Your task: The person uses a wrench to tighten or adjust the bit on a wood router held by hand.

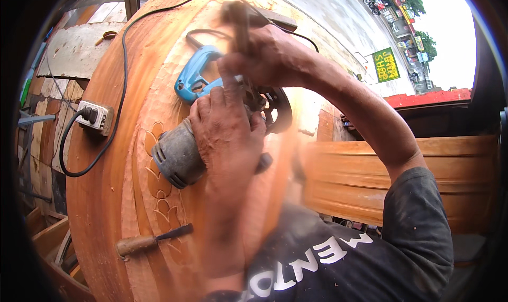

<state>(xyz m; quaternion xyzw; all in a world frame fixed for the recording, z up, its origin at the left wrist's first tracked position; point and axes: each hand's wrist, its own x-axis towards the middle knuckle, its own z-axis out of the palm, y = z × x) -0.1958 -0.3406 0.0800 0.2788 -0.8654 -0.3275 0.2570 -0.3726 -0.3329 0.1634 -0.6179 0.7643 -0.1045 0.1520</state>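
Note:
A handheld power tool lies on its side on a carved wooden panel (100, 164). It has a blue looped handle (190, 79), a dusty grey motor housing (180, 154) and a black round plate with holes (280, 110). My left hand (225, 122) is closed over its middle, fingers toward the black plate. Just above, my right hand (270, 56) grips a dark tool shaped like a hammer (241, 19), smeared by motion. Hands hide the spot between them. A chisel (153, 241) with a wooden handle rests on the panel's near left part.
A black cord (125, 69) loops along the panel's left side to a plug in a white socket box (95, 116). Boards (79, 50) lie to the left. A panelled wooden piece (360, 180) stands at the right. Beyond is a street (338, 21) with a yellow-green sign.

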